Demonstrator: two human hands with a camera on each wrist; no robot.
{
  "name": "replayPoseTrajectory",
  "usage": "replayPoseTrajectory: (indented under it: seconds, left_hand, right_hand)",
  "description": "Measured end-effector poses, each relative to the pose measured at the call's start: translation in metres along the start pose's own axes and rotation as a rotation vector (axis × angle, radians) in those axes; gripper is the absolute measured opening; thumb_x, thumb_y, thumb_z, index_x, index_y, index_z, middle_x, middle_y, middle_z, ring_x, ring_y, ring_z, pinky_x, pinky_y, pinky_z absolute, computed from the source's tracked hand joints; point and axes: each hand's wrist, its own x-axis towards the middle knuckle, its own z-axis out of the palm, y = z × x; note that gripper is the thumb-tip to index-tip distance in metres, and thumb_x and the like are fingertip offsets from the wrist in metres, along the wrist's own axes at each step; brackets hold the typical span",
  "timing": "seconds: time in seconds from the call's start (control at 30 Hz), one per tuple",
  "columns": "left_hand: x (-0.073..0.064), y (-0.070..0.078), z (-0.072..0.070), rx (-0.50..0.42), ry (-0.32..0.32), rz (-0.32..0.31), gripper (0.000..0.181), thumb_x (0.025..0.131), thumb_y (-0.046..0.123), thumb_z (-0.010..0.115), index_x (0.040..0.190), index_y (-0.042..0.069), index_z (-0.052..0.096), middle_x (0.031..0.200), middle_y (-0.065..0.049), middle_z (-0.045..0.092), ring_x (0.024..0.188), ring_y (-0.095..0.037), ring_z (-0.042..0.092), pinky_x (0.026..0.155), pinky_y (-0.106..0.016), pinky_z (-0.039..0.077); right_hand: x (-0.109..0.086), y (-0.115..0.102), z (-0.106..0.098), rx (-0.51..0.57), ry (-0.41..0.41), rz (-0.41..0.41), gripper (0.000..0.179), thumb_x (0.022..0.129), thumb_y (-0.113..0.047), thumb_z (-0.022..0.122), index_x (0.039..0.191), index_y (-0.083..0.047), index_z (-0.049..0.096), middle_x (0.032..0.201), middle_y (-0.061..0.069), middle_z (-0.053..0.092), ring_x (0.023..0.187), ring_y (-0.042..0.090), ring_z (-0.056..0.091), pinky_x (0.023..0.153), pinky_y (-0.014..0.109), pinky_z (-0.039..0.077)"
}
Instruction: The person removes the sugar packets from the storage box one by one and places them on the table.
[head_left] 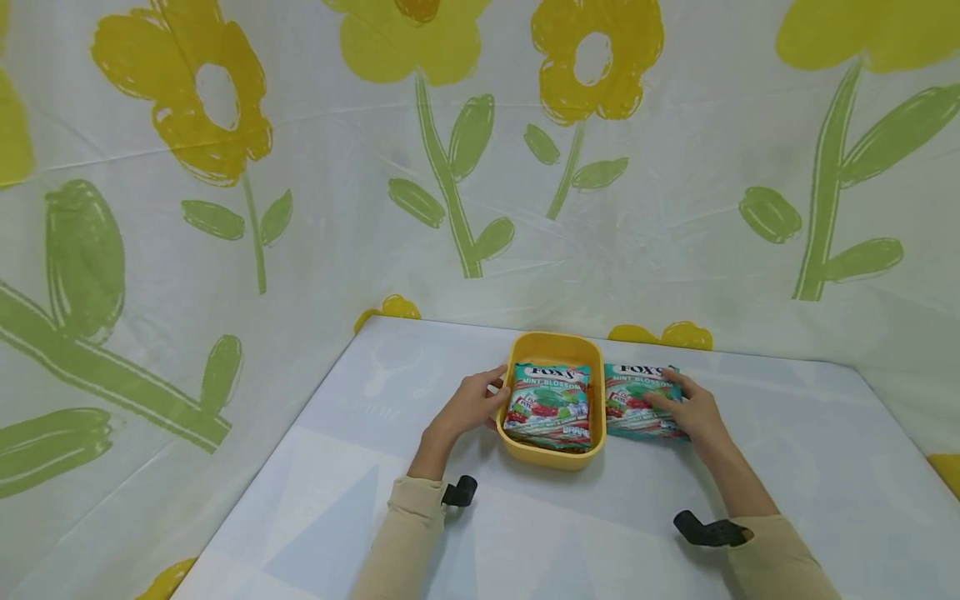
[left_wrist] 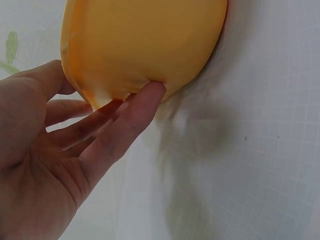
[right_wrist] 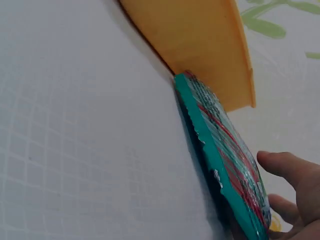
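My left hand (head_left: 471, 406) grips the left wall of a yellow plastic box (head_left: 549, 457). In the left wrist view the fingers (left_wrist: 142, 107) lie along its outer wall, with one digit up at the rim. Inside the box lies a teal and red bag of Fox's Mint Blossom candy (head_left: 547, 404), printed side up. A second candy bag (head_left: 633, 421) of the same print lies on the table against the box's right side. Over this bag's right part my right hand (head_left: 697, 408) rests with spread fingers. Its thumb (right_wrist: 275, 164) hovers close by the bag's face in the right wrist view.
The white table (head_left: 330, 500) has a pale blue triangle pattern. Behind it and to the left hang white cloths (head_left: 322, 192) printed with yellow flowers. A black wrist mount (head_left: 461, 492) sits at the left cuff, another mount (head_left: 708, 531) at the right.
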Motion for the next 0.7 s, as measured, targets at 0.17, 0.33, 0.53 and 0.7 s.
replayPoseTrajectory:
  seconds: [0.17,0.33,0.53,0.7]
  left_hand:
    - [0.0,0.001,0.0,-0.006,-0.003,0.0,0.056,0.101,0.023,0.053,0.153,0.011,0.034,0.125,-0.016,0.059,0.09,-0.019,0.062,0.058,-0.032,0.062]
    - [0.0,0.002,0.0,-0.004,-0.008,0.0,0.056,0.101,0.022,0.052,0.153,0.009,0.034,0.127,-0.017,0.058,0.093,-0.021,0.064,0.058,-0.031,0.062]
    - [-0.001,0.002,0.0,-0.002,-0.007,0.0,0.056,0.102,0.021,0.052,0.153,0.009,0.034,0.126,-0.017,0.058,0.094,-0.021,0.064,0.058,-0.032,0.062]
    - [-0.001,0.004,0.0,0.015,-0.002,0.004,0.055,0.102,0.021,0.051,0.153,0.009,0.034,0.126,-0.016,0.059,0.093,-0.02,0.063,0.058,-0.031,0.062]
  right_hand:
    - [0.0,0.0,0.005,-0.098,0.013,-0.035,0.092,0.089,-0.051,0.066,0.158,-0.014,0.019,0.161,0.027,0.011,0.147,0.05,0.013,0.116,0.069,0.022]
    - [0.0,-0.001,0.01,-0.21,0.039,-0.067,0.091,0.089,-0.049,0.067,0.157,-0.01,0.021,0.158,0.032,0.016,0.143,0.054,0.019,0.113,0.07,0.026]
    - [-0.003,-0.004,0.014,-0.312,0.073,-0.141,0.082,0.091,-0.039,0.067,0.153,-0.002,0.028,0.153,0.036,0.025,0.14,0.055,0.022,0.113,0.07,0.026]
    - [-0.006,-0.005,0.018,-0.369,0.126,-0.207,0.077,0.091,-0.034,0.068,0.15,0.001,0.033,0.149,0.037,0.031,0.138,0.056,0.027,0.112,0.07,0.027]
